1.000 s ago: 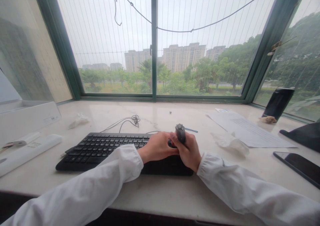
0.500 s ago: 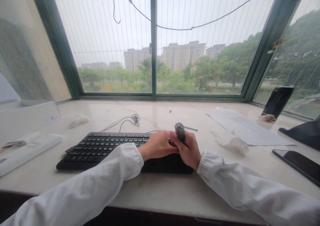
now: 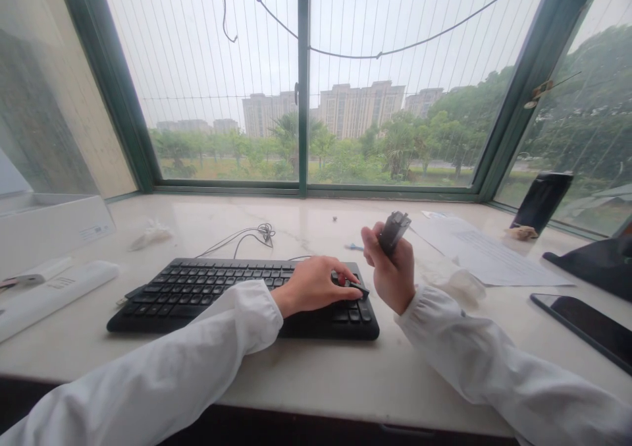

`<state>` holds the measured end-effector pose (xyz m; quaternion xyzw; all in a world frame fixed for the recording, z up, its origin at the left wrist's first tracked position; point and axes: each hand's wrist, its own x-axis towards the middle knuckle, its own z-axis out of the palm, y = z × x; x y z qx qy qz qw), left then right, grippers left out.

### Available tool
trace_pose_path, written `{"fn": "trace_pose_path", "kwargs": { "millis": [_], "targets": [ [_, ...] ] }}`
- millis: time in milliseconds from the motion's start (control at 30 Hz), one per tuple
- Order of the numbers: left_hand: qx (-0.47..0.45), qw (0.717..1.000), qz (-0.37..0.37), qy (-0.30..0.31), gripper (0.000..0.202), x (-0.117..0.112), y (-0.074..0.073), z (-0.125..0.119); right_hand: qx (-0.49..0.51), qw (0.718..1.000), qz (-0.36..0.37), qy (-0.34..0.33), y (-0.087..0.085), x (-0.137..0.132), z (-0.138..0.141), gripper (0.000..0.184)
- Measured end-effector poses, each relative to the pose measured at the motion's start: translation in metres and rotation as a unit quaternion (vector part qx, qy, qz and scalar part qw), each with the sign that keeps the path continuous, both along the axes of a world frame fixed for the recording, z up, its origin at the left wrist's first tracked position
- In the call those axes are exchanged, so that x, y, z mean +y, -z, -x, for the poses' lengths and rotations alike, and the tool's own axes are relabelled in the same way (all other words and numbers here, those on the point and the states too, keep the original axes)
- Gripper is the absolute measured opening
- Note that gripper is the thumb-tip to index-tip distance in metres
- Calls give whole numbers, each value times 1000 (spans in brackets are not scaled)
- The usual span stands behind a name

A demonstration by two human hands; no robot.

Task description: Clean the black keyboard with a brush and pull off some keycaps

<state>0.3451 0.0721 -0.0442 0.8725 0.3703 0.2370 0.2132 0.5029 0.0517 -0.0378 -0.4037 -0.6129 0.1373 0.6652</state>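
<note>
Over the right part of a black keyboard (image 3: 207, 314), my left hand (image 3: 313, 286) is closed, thumb and fingers pinching a small black piece (image 3: 363, 291) with a bit of red on it. Its exact kind is not clear. My right hand (image 3: 399, 271) is raised just past the keyboard's right end, its fingers wrapped round a dark grey handheld device (image 3: 394, 232). The device's notched upper end points up and its lower part is hidden in the fist. A gap separates the two hands. Behind my right hand lies a thin blue stick (image 3: 353, 247), partly covered.
A coiled thin cable (image 3: 266, 234) lies behind the keyboard. On the right are crumpled tissue (image 3: 459, 282), paper sheets (image 3: 488, 251), a phone (image 3: 585, 327) and an upright black object (image 3: 543, 199). To the left stand a white box (image 3: 54, 225) and a long white bar (image 3: 64, 294).
My hands were together around the device. Now my right hand has moved right and up with the dark grey device, while my left hand stays over the keyboard with the small black piece.
</note>
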Motion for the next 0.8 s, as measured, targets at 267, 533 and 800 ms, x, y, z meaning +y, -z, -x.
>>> {"fn": "trace_pose_path", "kwargs": {
  "millis": [267, 533, 800],
  "targets": [
    [-55, 997, 45, 3, 39, 1, -5, 4, -123, 984, 104, -78, -17, 30, -40, 51],
    [-103, 992, 66, -12, 34, 9, -5, 11, -297, 909, 189, -223, -10, 38, -48, 41],
    [-193, 978, 72, -40, 39, 15, -6, 12, -190, 899, 281, -277, -9, 40, -44, 57]
  ]
}}
